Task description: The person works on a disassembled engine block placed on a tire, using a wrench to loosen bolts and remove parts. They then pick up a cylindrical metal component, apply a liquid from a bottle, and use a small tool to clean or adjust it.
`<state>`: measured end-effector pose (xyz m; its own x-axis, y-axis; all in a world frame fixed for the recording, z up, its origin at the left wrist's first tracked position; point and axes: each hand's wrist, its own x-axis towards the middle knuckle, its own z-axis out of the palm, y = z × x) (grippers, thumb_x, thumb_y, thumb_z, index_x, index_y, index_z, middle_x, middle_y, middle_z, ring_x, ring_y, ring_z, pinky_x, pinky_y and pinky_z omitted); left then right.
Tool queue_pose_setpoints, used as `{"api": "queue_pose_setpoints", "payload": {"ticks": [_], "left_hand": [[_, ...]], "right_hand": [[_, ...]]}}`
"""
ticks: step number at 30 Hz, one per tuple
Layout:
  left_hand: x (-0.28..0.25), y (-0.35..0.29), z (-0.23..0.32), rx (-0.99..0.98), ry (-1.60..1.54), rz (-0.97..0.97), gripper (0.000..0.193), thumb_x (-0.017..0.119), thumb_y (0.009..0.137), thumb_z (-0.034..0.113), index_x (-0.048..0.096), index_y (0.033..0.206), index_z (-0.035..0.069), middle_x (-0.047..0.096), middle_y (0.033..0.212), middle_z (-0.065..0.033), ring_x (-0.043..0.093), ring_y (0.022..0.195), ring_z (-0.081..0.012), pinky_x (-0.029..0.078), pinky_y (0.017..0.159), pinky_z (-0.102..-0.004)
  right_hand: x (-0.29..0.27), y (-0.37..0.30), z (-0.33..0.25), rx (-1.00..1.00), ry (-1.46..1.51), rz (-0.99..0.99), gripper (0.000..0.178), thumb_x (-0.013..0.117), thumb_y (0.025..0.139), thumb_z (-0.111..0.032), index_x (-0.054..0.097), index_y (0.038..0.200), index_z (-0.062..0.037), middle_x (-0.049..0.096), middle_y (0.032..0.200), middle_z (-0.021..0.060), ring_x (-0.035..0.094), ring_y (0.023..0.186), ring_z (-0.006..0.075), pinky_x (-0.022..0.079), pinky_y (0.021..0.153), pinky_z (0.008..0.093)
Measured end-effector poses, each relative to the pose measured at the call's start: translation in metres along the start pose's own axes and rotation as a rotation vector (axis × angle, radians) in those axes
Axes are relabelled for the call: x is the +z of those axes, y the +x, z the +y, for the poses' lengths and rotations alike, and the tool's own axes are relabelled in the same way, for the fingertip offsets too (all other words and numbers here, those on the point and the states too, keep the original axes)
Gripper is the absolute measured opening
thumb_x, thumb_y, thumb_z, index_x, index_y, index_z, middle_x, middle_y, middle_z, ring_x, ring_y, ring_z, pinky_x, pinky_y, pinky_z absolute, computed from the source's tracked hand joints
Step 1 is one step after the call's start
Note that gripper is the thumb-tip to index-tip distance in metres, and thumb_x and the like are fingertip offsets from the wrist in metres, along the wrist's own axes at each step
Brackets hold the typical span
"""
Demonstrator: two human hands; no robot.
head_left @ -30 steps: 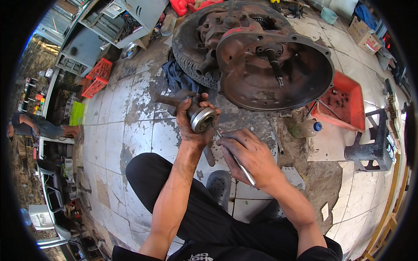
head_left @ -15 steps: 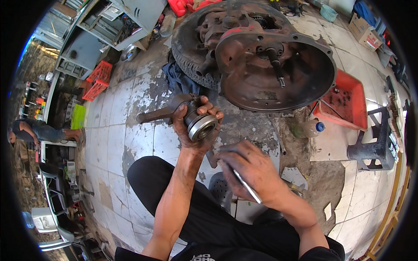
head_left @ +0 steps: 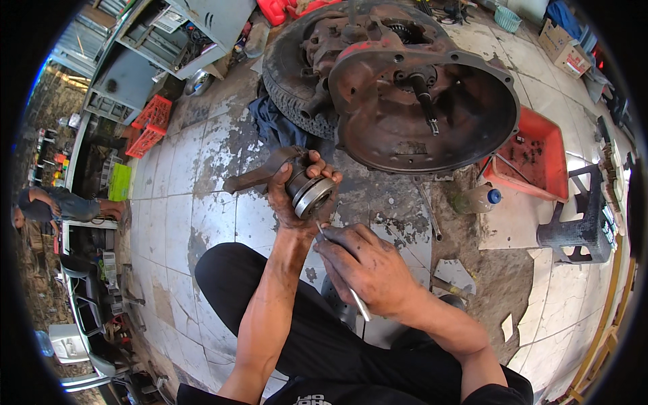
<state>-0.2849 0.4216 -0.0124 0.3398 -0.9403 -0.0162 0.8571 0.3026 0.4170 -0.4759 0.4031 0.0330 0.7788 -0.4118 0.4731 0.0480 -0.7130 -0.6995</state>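
My left hand [head_left: 289, 210] is wrapped round a clutch release bearing [head_left: 312, 200], lifted above the floor, its shiny ring turned toward my right hand. A dark clutch fork [head_left: 255, 177] is joined to the bearing and sticks out to the left. In my right hand [head_left: 370, 266], closed and greasy, is a slim metal rod-like tool [head_left: 360, 306]. Its thin tip points up just below the bearing ring; whether it touches I cannot tell. Ahead of both hands stands a rusty gearbox bell housing [head_left: 388, 145] with a splined shaft [head_left: 424, 101] in its middle.
Behind the housing lies a tyre [head_left: 297, 101] with a dark blue cloth [head_left: 273, 125] beside it. To the right are a red tray [head_left: 553, 158], a plastic bottle [head_left: 476, 200] and a black stool [head_left: 574, 233]. A person [head_left: 64, 202] is at the far left.
My right hand has moved left and up, bringing the rod-like tool's tip close to the bearing. The fork has swung slightly, and my left hand has barely shifted.
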Motion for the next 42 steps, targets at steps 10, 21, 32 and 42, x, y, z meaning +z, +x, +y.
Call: {"api": "queue_pose_setpoints", "payload": {"ticks": [10,21,32,42], "left_hand": [[0.001,0.001,-0.001,0.010,-0.092,0.024,0.043,0.068,0.076,0.032,0.057,0.101,-0.001,0.062,0.076,-0.0057,0.060,0.078,-0.0211,0.046,0.085,-0.0368],[0.002,0.003,-0.001,-0.051,-0.097,0.031,0.042,0.068,0.077,0.035,0.058,0.100,0.001,0.064,0.074,-0.0028,0.062,0.076,-0.0190,0.047,0.082,-0.0341],[0.007,-0.001,-0.002,-0.052,-0.049,0.195,0.040,0.070,0.077,0.035,0.059,0.097,0.002,0.065,0.075,-0.0019,0.061,0.072,-0.0159,0.047,0.077,-0.0321],[0.006,-0.003,-0.003,-0.094,0.023,0.427,0.041,0.067,0.078,0.039,0.062,0.096,0.003,0.066,0.074,-0.0012,0.064,0.069,-0.0178,0.051,0.075,-0.0348]], "right_hand": [[0.008,-0.001,-0.004,-0.043,0.077,-0.034,0.044,0.069,0.073,-0.006,0.057,0.115,0.0012,0.056,0.108,0.0127,0.057,0.097,0.0300,0.054,0.073,0.0362],[-0.006,0.009,0.020,0.176,0.324,0.119,0.015,0.066,0.080,0.001,0.067,0.094,-0.0008,0.069,0.087,0.0131,0.067,0.076,0.0283,0.053,0.070,0.0362],[-0.011,0.012,0.025,0.434,0.550,0.091,0.012,0.063,0.084,-0.003,0.068,0.095,-0.0004,0.068,0.077,0.0118,0.067,0.070,0.0264,0.053,0.066,0.0339],[-0.006,0.008,0.054,0.441,0.520,0.160,0.015,0.062,0.087,-0.008,0.069,0.099,-0.0002,0.069,0.081,0.0128,0.067,0.069,0.0197,0.051,0.064,0.0299]]}}
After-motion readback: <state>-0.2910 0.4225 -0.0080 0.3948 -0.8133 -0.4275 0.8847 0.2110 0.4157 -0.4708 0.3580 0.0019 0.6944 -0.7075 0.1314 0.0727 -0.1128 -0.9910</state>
